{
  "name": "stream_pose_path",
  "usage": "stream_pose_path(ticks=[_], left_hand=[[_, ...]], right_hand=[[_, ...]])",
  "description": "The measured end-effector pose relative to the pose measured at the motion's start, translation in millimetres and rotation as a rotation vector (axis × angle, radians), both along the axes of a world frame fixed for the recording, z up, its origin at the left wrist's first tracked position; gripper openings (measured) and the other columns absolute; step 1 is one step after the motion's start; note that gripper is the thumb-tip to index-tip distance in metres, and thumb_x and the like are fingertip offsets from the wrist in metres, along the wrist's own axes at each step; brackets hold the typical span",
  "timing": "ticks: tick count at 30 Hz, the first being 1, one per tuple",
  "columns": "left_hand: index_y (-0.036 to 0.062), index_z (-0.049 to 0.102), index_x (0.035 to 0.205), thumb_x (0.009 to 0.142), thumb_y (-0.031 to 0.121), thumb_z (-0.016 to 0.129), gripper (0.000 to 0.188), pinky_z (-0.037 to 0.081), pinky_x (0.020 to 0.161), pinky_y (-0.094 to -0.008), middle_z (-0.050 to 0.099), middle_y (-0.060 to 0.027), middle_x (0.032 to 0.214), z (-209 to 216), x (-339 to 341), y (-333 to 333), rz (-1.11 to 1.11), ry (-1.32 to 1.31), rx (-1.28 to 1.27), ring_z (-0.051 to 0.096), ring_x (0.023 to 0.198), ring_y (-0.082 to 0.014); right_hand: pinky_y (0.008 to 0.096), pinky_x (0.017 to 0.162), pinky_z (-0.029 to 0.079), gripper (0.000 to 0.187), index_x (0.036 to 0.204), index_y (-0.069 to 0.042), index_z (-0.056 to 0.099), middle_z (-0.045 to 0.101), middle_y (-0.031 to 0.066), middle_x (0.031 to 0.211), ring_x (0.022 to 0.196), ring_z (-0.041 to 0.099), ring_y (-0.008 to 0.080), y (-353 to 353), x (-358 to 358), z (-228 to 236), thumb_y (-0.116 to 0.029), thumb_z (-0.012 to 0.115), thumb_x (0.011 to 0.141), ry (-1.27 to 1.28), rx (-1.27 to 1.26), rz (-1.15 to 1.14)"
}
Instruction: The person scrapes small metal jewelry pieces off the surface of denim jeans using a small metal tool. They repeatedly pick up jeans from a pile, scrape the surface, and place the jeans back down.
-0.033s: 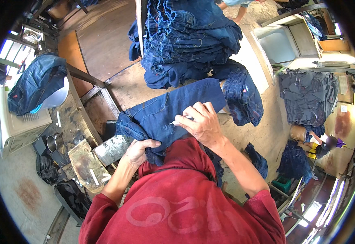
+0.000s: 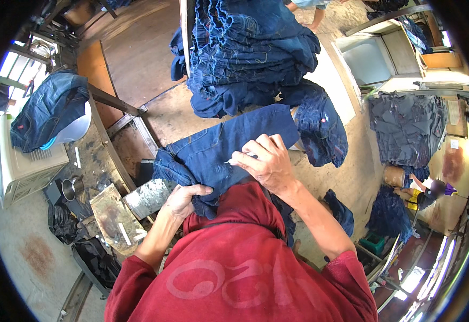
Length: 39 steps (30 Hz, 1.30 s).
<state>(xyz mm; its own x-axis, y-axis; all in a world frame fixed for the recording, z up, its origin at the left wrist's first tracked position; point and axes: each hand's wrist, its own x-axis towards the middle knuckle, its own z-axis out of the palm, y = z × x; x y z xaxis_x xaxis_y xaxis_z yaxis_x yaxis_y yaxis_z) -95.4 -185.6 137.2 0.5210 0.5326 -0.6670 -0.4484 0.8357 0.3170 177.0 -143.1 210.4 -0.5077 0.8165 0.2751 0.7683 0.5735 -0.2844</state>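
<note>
A pair of dark blue jeans lies across in front of my lap, its leg stretching toward the upper right. My left hand is closed on the bunched near edge, thumb on top of the denim. Over the middle of the leg, my right hand pinches a small white stick, perhaps chalk; most of it is hidden by the fingers. Its tip is at the cloth, beside a few pale marks. Just beyond lies a tall stack of dark jeans with gathered waists.
More denim hangs at the stack's right. On the left, a worn bench holds a metal mug, and faded jeans drape over a pale machine casing. Grey garments are piled at right, near another person.
</note>
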Motion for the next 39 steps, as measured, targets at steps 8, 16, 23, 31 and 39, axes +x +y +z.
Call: stream_pose_path(ticks=[8, 16, 23, 31, 39], left_hand=[[-0.0085, 0.067, 0.133, 0.081, -0.011, 0.068, 0.052, 0.064, 0.097, -0.0463, 0.078, -0.0204, 0.12, 3, 0, 2, -0.031, 0.032, -0.042, 0.078, 0.103, -0.0324], [-0.0059, 0.072, 0.12, 0.083, -0.007, 0.075, 0.037, 0.065, 0.084, -0.0439, 0.078, -0.0152, 0.107, 5, 3, 2, 0.024, 0.028, -0.023, 0.077, 0.09, -0.0278], [-0.0068, 0.065, 0.137, 0.08, -0.01, 0.071, 0.057, 0.063, 0.099, -0.0464, 0.077, -0.0176, 0.126, -2, -1, 3, -0.053, 0.032, -0.053, 0.077, 0.107, -0.0321], [-0.0074, 0.065, 0.137, 0.08, -0.011, 0.07, 0.058, 0.064, 0.098, -0.0484, 0.077, -0.0197, 0.125, -2, 4, -3, 0.04, 0.051, -0.01, 0.078, 0.107, -0.0336], [-0.0046, 0.067, 0.129, 0.086, 0.002, 0.085, 0.047, 0.059, 0.093, -0.042, 0.074, -0.0141, 0.118, 14, -13, 16, 0.251, 0.726, -0.099, 0.072, 0.101, -0.0269]], right_hand=[[0.0372, 0.082, 0.042, 0.017, 0.099, -0.026, 0.078, 0.061, -0.0082, 0.089, 0.089, 0.058, 0.0153, 13, -1, 3, -0.037, 0.083, 0.087, -0.007, 0.0, 0.076], [0.0365, 0.081, 0.042, 0.017, 0.099, -0.026, 0.077, 0.06, -0.0084, 0.089, 0.089, 0.058, 0.0153, 21, -3, 5, -0.037, 0.083, 0.087, -0.014, -0.011, 0.144], [0.0373, 0.08, 0.043, 0.017, 0.099, -0.025, 0.077, 0.059, -0.0069, 0.088, 0.087, 0.058, 0.0161, 27, -7, 7, -0.036, 0.082, 0.087, -0.047, 0.005, 0.184], [0.0381, 0.083, 0.042, 0.016, 0.097, -0.025, 0.078, 0.059, -0.0073, 0.088, 0.086, 0.056, 0.0172, 32, -11, 7, -0.038, 0.081, 0.089, -0.018, 0.022, 0.183], [0.0412, 0.075, 0.052, 0.016, 0.103, -0.012, 0.069, 0.076, 0.0041, 0.088, 0.076, 0.07, 0.0265, 49, 77, -51, -0.024, 0.078, 0.099, 0.352, -0.305, -0.429]])
